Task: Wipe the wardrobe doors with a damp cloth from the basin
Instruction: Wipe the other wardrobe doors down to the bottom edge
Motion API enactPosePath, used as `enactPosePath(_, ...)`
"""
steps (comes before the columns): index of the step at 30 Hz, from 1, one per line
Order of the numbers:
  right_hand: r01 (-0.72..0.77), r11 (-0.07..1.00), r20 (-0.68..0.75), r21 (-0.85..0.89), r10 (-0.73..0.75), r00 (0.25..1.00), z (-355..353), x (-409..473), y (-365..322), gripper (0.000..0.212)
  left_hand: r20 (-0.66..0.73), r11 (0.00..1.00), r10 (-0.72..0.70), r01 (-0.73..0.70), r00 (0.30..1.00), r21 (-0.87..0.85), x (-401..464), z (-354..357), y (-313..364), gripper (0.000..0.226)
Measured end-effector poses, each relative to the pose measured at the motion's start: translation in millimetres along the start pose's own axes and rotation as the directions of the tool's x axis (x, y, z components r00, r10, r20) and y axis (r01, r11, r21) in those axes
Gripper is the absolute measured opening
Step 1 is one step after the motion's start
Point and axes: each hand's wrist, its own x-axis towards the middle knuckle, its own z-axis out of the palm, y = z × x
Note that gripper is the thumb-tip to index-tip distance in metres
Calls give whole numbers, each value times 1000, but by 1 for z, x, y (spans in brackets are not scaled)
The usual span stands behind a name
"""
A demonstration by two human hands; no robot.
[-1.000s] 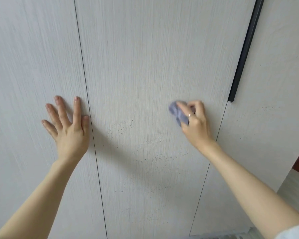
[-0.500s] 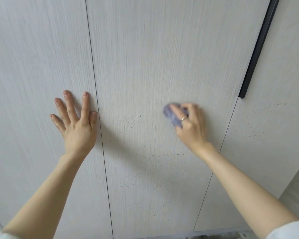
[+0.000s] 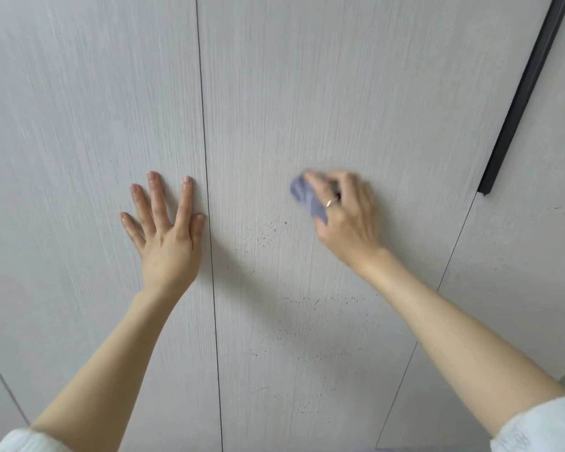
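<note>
Risking missed dirt: dark specks (image 3: 265, 236) at 7 o'clock of cloth (image 3: 307, 199), more lower down, likely skipped if strokes stay high. Could also smear, cloth being small and wadded. Left hand (image 3: 167, 236) flat, fingers straight, pressing left door (image 3: 79, 158) just beside seam; could nudge door inward. Right hand (image 3: 346, 216) curled round cloth, blurred, pressed to middle door (image 3: 307, 93). Cloth blue-grey, crumpled, mostly hidden under fingers. Black handle (image 3: 522, 99) at 2 o'clock.
</note>
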Motion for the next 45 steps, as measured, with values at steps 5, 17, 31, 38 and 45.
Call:
enactPosePath(5,-86,995,-11,57,87,996,11,-25,-26,32,-10,1000,11,-11,1000,-2,1,2,-3,55)
enactPosePath(17,-177,983,-21,55,178,984,17,16,-43,37,-10,999,35,-35,999,4,-2,2,-7,54)
enactPosePath(31,2,996,55,85,-6,998,32,4,-76,30,13,995,81,-81,997,62,-20,6,-34,56)
enactPosePath(38,418,904,277,88,-425,862,40,-71,-110,33,85,989,95,-104,992,107,-36,5,-46,60)
enactPosePath(45,146,986,10,77,-147,989,40,35,-101,28,10,991,130,-130,991,-8,-34,-17,-44,51)
